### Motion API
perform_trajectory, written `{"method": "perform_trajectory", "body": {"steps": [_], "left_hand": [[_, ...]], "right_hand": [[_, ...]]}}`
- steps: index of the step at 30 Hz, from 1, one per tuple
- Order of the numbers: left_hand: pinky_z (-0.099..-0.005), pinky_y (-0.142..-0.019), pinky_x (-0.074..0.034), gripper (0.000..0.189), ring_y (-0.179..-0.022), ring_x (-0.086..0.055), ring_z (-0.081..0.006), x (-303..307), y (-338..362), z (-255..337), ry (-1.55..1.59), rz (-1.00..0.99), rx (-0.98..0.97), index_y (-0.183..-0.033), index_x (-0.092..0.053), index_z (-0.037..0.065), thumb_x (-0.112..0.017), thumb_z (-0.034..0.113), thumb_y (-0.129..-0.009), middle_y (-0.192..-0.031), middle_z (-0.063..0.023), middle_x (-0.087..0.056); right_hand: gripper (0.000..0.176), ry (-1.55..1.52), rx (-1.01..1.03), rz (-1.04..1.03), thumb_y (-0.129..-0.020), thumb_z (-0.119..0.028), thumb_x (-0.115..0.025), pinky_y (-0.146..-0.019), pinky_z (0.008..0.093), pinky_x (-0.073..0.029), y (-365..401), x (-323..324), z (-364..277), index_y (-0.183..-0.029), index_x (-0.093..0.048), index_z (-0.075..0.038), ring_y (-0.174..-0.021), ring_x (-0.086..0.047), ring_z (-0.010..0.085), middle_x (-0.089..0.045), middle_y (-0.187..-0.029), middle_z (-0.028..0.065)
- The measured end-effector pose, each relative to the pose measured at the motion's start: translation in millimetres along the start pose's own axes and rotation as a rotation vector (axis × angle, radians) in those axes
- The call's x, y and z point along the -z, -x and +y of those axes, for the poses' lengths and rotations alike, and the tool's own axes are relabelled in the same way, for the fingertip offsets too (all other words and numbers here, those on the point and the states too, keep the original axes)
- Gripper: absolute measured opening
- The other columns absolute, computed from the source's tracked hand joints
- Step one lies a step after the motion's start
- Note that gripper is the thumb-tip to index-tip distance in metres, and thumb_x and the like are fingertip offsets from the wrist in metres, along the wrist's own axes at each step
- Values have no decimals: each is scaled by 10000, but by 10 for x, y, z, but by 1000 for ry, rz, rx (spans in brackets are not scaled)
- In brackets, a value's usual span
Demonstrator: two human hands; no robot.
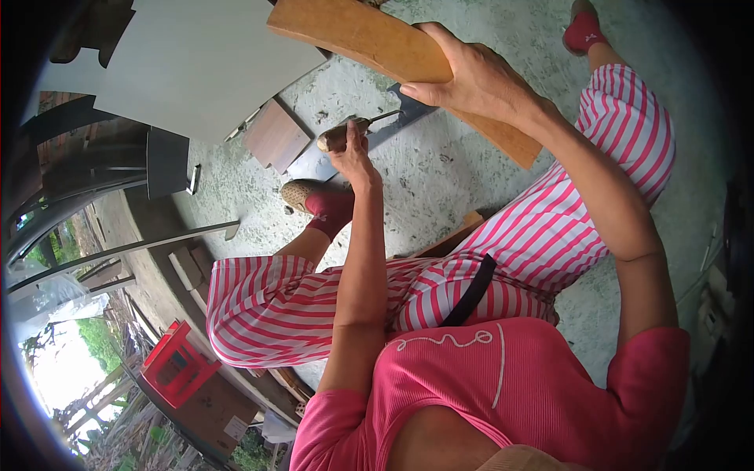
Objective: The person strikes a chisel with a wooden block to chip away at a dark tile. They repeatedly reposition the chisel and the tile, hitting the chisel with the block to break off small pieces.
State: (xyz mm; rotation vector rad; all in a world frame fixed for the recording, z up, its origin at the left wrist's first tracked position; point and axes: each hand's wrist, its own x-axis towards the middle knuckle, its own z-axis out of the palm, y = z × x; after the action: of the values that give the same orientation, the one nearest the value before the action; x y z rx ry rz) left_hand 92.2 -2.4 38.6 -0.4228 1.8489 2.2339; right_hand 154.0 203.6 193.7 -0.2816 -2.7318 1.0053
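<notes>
My left hand (355,162) is closed around a wooden-handled tool (336,140) with a thin dark metal shaft that points right. In my right hand (479,78) is a long brown wooden board (369,41), slightly curved and held at a slant above the floor. The thumb presses its near face while the fingers go over the upper edge. Below the two hands, a grey-blue strip (385,143) lies on the floor, partly behind the tool. A short wood-grained block (276,135) sits left of my left hand.
My legs in striped trousers (275,314) spread to both sides over the stained floor (440,180). A large grey panel (196,63) is at upper left. A metal bar (157,251) juts in from the left. Lower left are a red plastic object (177,365) and a cardboard box (212,416).
</notes>
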Motion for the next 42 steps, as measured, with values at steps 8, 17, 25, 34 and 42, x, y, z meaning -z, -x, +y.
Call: {"method": "perform_trajectory", "body": {"steps": [8,17,25,34,42], "left_hand": [[-265,-749,-469,449,-865,-598,-159,183,194,-158,152,112,131,-1066,-500,67,-740,316,-780,-1000,-56,-601],[-374,-888,-439,507,-1013,-559,-267,233,195,-195,213,143,263,-1218,-432,50,-685,267,-836,-1139,-102,-534],[-256,-839,-446,329,-890,-561,-119,-183,275,300,-105,-211,-232,-1094,-509,-25,-678,104,-842,-994,-89,-585],[-274,-808,-450,390,-854,-569,-135,-229,275,170,-116,-277,-263,-1095,-528,-66,-676,201,-852,-938,-104,-611],[-244,-812,-461,300,-887,-567,-123,-237,274,177,-216,-298,-279,-1085,-520,-5,-672,79,-841,-991,-82,-591]], "right_hand": [[763,4,-30,-58,-719,-592,-643,-677,405,-554,7,-50,23,-1193,-463,-22,-726,-672,327,-656,-790,195],[723,5,-12,-58,-712,-616,-634,-673,415,-547,7,-116,26,-1140,-482,-54,-731,-670,328,-654,-781,172],[719,9,-16,-33,-701,-621,-641,-666,423,-544,26,-95,38,-1132,-487,-66,-731,-670,326,-657,-786,165],[682,26,-45,-70,-712,-592,-646,-668,422,-531,74,-33,-11,-1110,-488,-61,-699,-667,312,-654,-744,148],[714,-1,-124,-202,-721,-523,-675,-757,435,-511,72,31,-78,-1226,-441,-75,-852,-645,361,-646,-912,215]]}}
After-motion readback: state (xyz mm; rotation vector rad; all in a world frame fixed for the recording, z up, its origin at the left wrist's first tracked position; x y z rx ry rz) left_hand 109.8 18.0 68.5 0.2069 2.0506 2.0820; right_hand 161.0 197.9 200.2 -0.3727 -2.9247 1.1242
